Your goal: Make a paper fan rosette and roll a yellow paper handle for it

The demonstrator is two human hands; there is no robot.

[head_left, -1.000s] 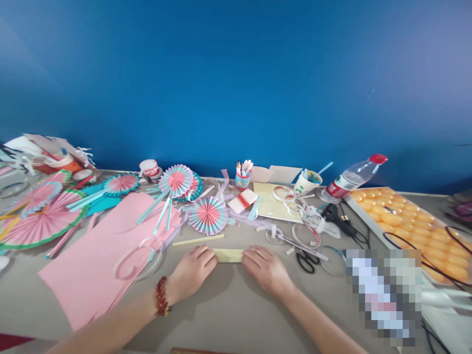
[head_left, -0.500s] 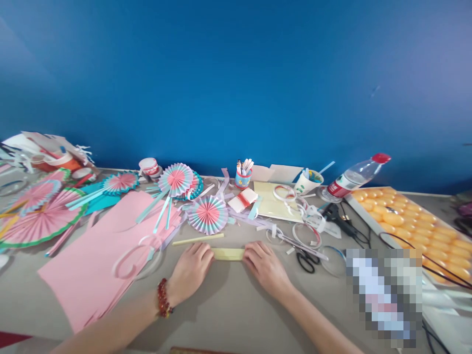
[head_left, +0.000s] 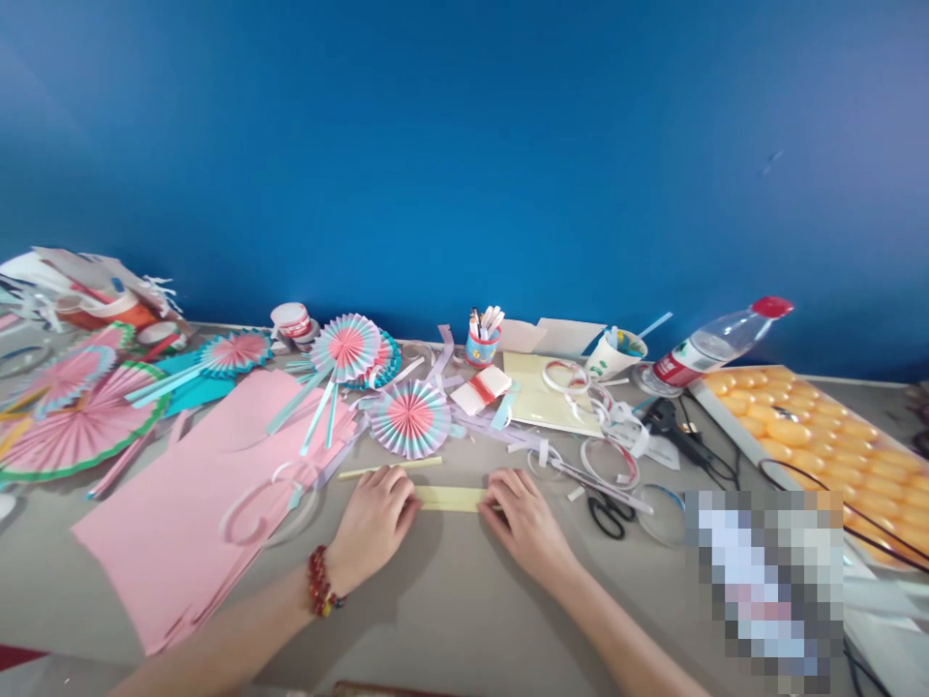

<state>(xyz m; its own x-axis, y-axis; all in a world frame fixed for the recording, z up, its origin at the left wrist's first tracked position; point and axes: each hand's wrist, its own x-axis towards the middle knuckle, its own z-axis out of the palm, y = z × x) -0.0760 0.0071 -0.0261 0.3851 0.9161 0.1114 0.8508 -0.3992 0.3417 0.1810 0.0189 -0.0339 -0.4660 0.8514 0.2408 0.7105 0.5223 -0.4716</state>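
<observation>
A pale yellow paper strip (head_left: 451,499) lies level between my two hands, with a lengthwise fold line along it. My left hand (head_left: 375,518), with a red bead bracelet (head_left: 320,581) at the wrist, closes its fingers on the strip's left end. On the right end, my right hand (head_left: 527,518) grips with thumb and bent fingers. Both hands rest low over the grey table. Just beyond my left hand lies a thinner yellow strip (head_left: 406,466). A pleated pink and blue paper rosette (head_left: 410,418) sits behind it.
Pink paper sheets (head_left: 181,494) spread at the left, near pleated fans (head_left: 94,426). Scissors (head_left: 608,516), a glue gun (head_left: 672,431) and rolls of tape (head_left: 566,377) lie right. A bottle (head_left: 715,347) leans beside an orange bubbled panel (head_left: 813,426). A pen cup (head_left: 482,344) stands behind.
My hands stay on the strip's two ends, the right one slightly farther right, so a little more of the strip shows between them. The view has shifted slightly.
</observation>
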